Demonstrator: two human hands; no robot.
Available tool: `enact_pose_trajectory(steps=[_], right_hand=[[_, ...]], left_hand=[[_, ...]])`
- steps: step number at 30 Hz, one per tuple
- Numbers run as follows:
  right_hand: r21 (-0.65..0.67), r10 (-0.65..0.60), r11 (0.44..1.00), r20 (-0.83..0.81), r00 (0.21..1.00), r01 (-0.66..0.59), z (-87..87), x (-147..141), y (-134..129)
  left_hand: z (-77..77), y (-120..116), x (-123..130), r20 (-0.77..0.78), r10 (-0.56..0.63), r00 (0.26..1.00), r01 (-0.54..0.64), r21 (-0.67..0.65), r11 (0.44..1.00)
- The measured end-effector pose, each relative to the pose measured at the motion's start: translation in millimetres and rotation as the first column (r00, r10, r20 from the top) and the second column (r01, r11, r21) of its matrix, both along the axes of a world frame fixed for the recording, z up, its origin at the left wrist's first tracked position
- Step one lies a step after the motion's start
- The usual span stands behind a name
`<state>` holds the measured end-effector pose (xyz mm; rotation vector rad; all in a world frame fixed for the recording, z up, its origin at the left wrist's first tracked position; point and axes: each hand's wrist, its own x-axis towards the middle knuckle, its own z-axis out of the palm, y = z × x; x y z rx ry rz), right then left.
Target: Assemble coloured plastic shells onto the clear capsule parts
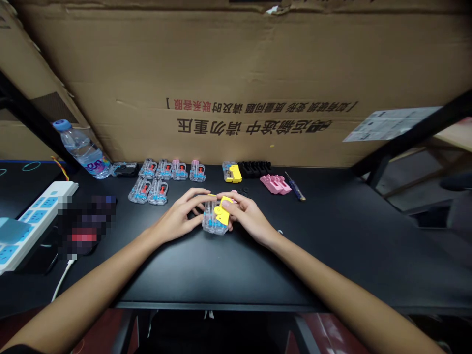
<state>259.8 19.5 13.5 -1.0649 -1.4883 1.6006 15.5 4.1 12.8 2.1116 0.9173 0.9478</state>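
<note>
Between my hands, above the black table, is a small clear plastic case [214,225] with light-blue parts inside. The fingers of my left hand [182,215] hold its left side and upper edge. A yellow plastic piece [221,212] lies against the right part of the case, under the thumb of my right hand [248,215]. Those right fingers curl behind the case, partly hidden. Just behind the hands stands another clear case with a yellow piece [232,172]. Near it are black plastic pieces [255,169] and pink plastic pieces [275,184].
Several clear cases with red and blue parts [158,191] stand back left. A screwdriver [295,187] lies beside the pink pieces. Along the left are a water bottle [85,150], a power strip [35,216] and a partly blurred-out dark object. A cardboard sheet [236,59] walls the back.
</note>
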Motion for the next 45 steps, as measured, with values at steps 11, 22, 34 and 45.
enact_pose_trajectory(steps=[11, 22, 34, 45], right_hand=[[0.140, 0.005, 0.990, 0.076, 0.997, -0.016, -0.9, -1.9, -1.4], [0.169, -0.098, 0.982, 0.073, 0.992, 0.085, 2.9, -0.3, -1.5], [0.194, 0.009, 0.980, 0.154, 0.988, -0.039, -3.6, -1.2, -0.2], [0.192, -0.022, 0.981, 0.159, 0.987, -0.009, 0.3, 0.3, 0.9]], left_hand=[[7.9, -0.3, 7.7, 0.123, 0.173, 0.977, -0.135, -0.269, 0.954], [0.6, 4.1, 4.6, 0.227, 0.231, 0.946, -0.149, -0.330, 0.932], [1.6, 1.0, 8.4, 0.062, 0.162, 0.985, -0.144, -0.230, 0.962], [-3.8, 2.3, 9.4, 0.108, 0.126, 0.986, -0.094, -0.264, 0.960]])
